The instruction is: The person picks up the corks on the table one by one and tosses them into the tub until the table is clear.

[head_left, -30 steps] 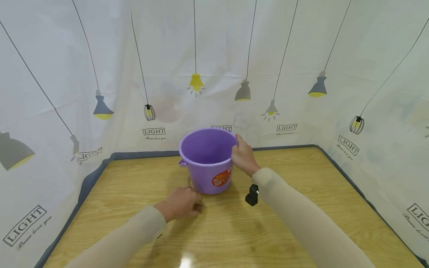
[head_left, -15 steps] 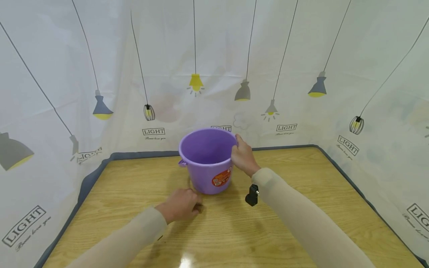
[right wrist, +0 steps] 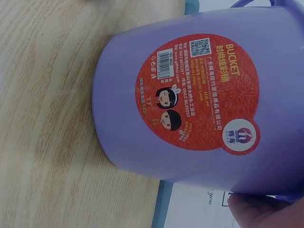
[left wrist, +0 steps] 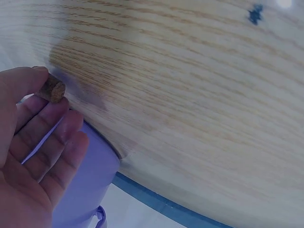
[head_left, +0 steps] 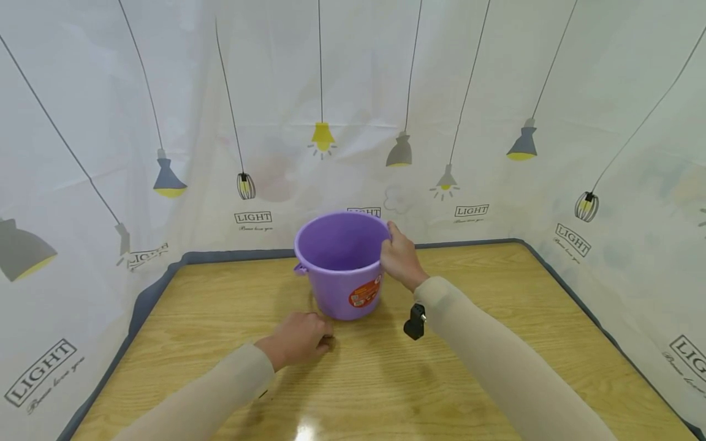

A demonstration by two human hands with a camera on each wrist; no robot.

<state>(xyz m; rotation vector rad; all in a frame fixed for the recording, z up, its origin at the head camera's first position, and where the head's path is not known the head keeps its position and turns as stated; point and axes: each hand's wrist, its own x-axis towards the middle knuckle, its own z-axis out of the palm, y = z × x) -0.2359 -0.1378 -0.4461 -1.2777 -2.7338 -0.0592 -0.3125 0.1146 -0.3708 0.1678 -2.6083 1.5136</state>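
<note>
A purple plastic bucket (head_left: pixel 333 291) with a round red label (right wrist: pixel 199 90) stands upright on the wooden table. Its rim is gripped on the right side by my right hand (head_left: pixel 404 258); the right wrist view catches only part of that hand low at the edge. My left hand (head_left: pixel 299 338) is low over the table, just in front of the bucket's base. Between its thumb and fingers it pinches a small brown cork (left wrist: pixel 53 90), seen end-on in the left wrist view. In the head view the hand hides most of the cork.
The wooden table (head_left: pixel 474 367) runs back to a white curtain (head_left: pixel 353 73) printed with hanging lamps, with a dark blue border (head_left: pixel 242 253) along its foot. A black device (head_left: pixel 415 323) hangs under the right sleeve. The bucket's handle joint (head_left: pixel 300 269) sticks out left.
</note>
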